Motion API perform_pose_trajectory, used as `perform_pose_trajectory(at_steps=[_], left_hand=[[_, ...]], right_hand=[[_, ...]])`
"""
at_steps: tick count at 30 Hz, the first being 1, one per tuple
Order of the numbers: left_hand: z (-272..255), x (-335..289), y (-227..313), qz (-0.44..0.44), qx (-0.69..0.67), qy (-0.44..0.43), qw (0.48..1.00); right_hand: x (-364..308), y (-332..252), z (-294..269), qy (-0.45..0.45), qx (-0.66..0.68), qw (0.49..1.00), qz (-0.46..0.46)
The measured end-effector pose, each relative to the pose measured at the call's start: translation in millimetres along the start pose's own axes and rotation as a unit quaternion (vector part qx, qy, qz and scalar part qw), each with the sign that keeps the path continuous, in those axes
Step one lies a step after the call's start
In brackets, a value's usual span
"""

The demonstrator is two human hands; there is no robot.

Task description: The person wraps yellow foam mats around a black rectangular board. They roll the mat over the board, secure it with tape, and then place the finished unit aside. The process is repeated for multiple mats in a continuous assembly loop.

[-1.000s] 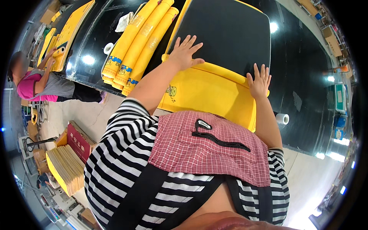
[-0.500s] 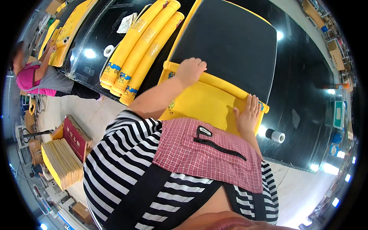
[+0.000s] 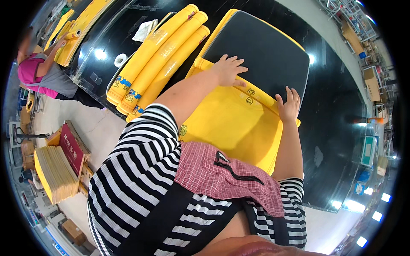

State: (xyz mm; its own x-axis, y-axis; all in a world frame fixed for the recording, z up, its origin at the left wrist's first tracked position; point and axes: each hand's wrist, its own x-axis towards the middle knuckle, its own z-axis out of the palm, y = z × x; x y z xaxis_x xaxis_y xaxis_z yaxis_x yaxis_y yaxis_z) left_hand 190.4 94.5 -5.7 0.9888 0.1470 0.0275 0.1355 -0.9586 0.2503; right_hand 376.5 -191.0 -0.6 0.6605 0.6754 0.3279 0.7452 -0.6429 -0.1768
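Note:
A yellow mat point(image 3: 230, 128) with a black backing point(image 3: 262, 49) lies on the table in front of me, its near part yellow side up. A rolled or folded section point(image 3: 260, 94) crosses it, with small printed figures. My left hand point(image 3: 228, 70), fingers spread, lies over the left part of that roll and reaches onto the black backing. At the roll's right end rests my right hand point(image 3: 289, 104), its fingers stretched out and apart. Neither hand is wrapped round anything. To the left lie several finished-looking yellow rolls point(image 3: 160, 55), side by side with clear tape on them.
The table point(image 3: 337, 98) is black and shiny. A white tape roll point(image 3: 121, 59) and a crumpled white cloth point(image 3: 145, 30) lie by the yellow rolls. At far left a co-worker point(image 3: 47, 79) handles more yellow mats. A box of stacked sheets point(image 3: 57, 173) stands on the floor.
Both hands have moved away from me with the rolled section, leaving more yellow mat on my side. My left fingers have spread. My right arm now covers where the dark-and-white tape roll was.

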Motion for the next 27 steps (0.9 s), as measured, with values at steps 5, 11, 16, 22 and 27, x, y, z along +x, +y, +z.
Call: perform_pose_trajectory(at_steps=[5, 11, 16, 22, 27], left_hand=[[-8.0, 46.6, -20.9, 0.032, -0.052, 0.004, 0.998], [-8.8, 52.4, -15.4, -0.011, -0.055, 0.010, 0.998], [32.2, 2.3, 2.7, 0.038, 0.049, 0.161, 0.985], [-7.3, 24.0, 9.1, -0.008, 0.052, -0.026, 0.998], [3.9, -72.6, 44.1, -0.003, 0.013, -0.029, 0.999]], right_hand=[[-10.2, -3.0, 24.9, -0.020, -0.011, 0.999, -0.045], [-40.8, -35.8, 16.7, -0.010, -0.003, 1.000, -0.020], [-17.2, -31.4, 15.9, -0.043, -0.010, 0.999, 0.016], [-0.9, -25.9, 7.5, -0.054, -0.019, 0.998, -0.004], [-92.2, -44.7, -15.0, -0.057, 0.010, 0.997, -0.058]])
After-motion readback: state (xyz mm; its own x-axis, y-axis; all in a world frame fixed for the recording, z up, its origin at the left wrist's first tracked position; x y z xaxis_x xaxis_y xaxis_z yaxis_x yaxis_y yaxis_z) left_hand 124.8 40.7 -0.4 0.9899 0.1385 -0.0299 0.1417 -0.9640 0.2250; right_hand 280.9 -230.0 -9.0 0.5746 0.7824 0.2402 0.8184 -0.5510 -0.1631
